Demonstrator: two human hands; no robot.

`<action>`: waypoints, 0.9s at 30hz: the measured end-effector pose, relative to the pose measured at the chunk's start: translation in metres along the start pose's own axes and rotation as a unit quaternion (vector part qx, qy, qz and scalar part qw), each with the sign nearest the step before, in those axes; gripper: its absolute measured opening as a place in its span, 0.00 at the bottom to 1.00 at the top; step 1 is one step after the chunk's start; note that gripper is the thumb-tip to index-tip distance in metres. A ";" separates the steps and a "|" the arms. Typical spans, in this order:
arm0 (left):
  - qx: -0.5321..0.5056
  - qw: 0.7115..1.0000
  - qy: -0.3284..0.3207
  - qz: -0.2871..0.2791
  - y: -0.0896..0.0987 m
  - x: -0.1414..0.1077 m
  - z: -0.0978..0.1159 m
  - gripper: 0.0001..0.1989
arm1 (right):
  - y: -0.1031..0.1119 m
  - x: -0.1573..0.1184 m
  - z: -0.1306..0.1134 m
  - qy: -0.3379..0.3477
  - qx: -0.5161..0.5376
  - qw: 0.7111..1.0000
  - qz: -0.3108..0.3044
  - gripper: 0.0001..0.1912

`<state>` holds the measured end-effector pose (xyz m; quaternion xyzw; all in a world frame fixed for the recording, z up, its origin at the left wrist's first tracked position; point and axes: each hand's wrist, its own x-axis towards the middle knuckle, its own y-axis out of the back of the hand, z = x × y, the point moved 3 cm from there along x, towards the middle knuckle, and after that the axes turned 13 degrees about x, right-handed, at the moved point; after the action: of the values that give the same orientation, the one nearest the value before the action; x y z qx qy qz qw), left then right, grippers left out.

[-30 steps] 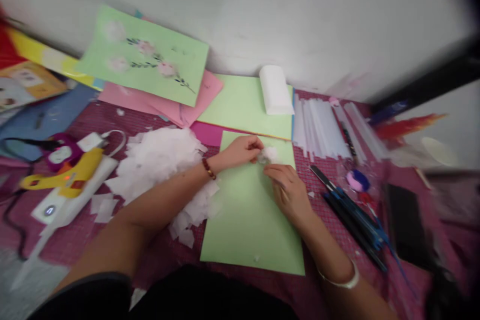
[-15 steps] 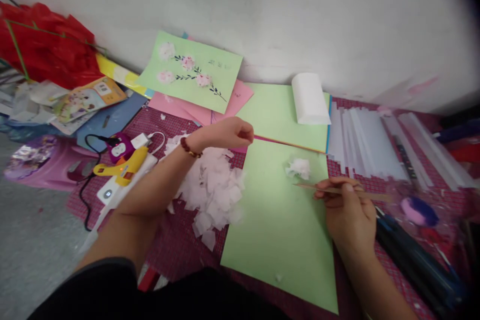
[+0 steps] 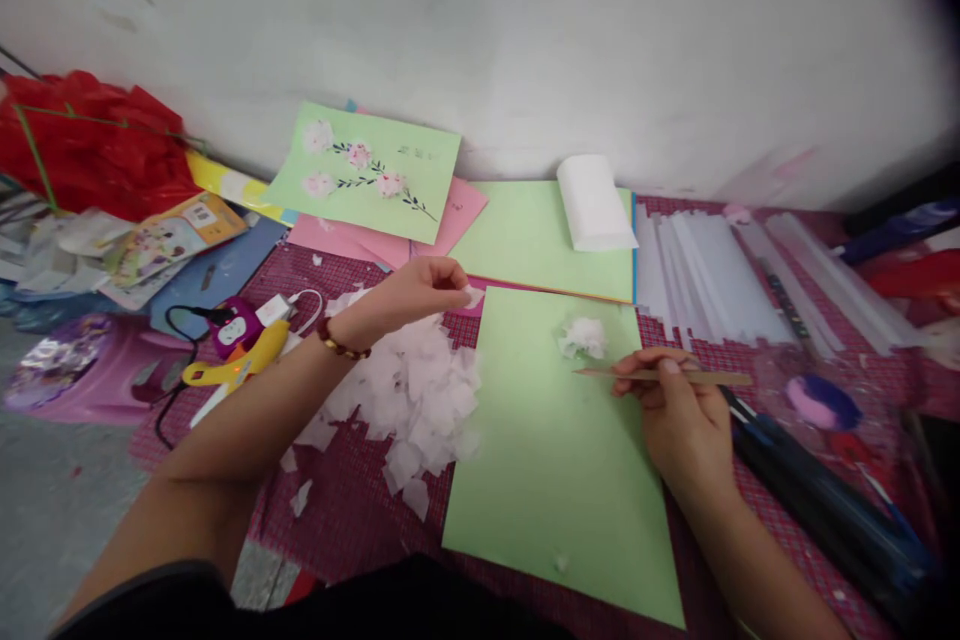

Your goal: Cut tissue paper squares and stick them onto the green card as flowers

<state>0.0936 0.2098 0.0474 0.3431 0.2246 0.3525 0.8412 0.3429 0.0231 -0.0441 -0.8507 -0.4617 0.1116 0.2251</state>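
My left hand (image 3: 435, 288) pinches a small piece of white tissue (image 3: 474, 297) at its fingertips, above the left edge of the green sheet (image 3: 555, 460). Below and left of it spreads a pile of tissue squares (image 3: 412, 385). My right hand (image 3: 679, 410) grips a thin wooden stick (image 3: 705, 377), its pointed tip toward the left. Just above that tip, a ruffled white tissue flower (image 3: 583, 337) sits on the green sheet. A tiny white bit (image 3: 561, 562) lies near the sheet's lower edge.
A card with tissue flowers (image 3: 375, 170) leans at the back left. A white tissue pack (image 3: 596, 203) lies on more green paper. Glue sticks (image 3: 720, 275) are at right. A yellow glue gun (image 3: 240, 360) rests by a power strip at left.
The view has shifted a little. A bit of tissue now shows in my left fingertips, where none was visible before. My right hand still holds the stick by the flower.
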 end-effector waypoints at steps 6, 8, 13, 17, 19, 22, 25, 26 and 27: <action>-0.200 0.969 0.000 -0.146 -0.037 0.024 0.038 0.07 | -0.001 0.003 -0.004 0.021 -0.015 1.000 0.001 0.09; -0.217 0.964 -0.026 -0.154 -0.051 0.034 0.051 0.09 | -0.001 0.004 -0.005 0.025 -0.023 0.999 -0.001 0.09; -0.237 0.962 -0.042 -0.130 -0.074 0.045 0.068 0.11 | -0.003 0.003 -0.005 0.029 -0.062 0.997 -0.026 0.09; -0.196 0.971 -0.037 -0.130 -0.082 0.046 0.055 0.07 | -0.006 0.005 -0.003 0.042 -0.095 0.994 -0.032 0.11; -0.163 0.977 -0.035 -0.134 -0.083 0.048 0.046 0.07 | -0.006 0.007 -0.001 0.040 -0.099 0.994 -0.032 0.11; -0.129 0.982 -0.042 -0.133 -0.081 0.052 0.037 0.06 | -0.006 0.010 0.002 0.033 -0.097 0.994 -0.039 0.11; -0.120 0.983 -0.042 -0.130 -0.079 0.055 0.032 0.05 | -0.006 0.012 0.003 0.034 -0.090 0.994 -0.046 0.10; -0.118 0.984 -0.039 -0.129 -0.079 0.055 0.031 0.05 | -0.006 0.012 0.003 0.034 -0.092 0.994 -0.047 0.11; -0.116 0.984 -0.037 -0.128 -0.078 0.056 0.030 0.05 | -0.007 0.012 0.003 0.034 -0.096 0.994 -0.047 0.11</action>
<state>0.1830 0.1986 0.0027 0.2249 0.1927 0.2525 0.9211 0.3431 0.0370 -0.0435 -0.8491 -0.5018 0.0271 0.1625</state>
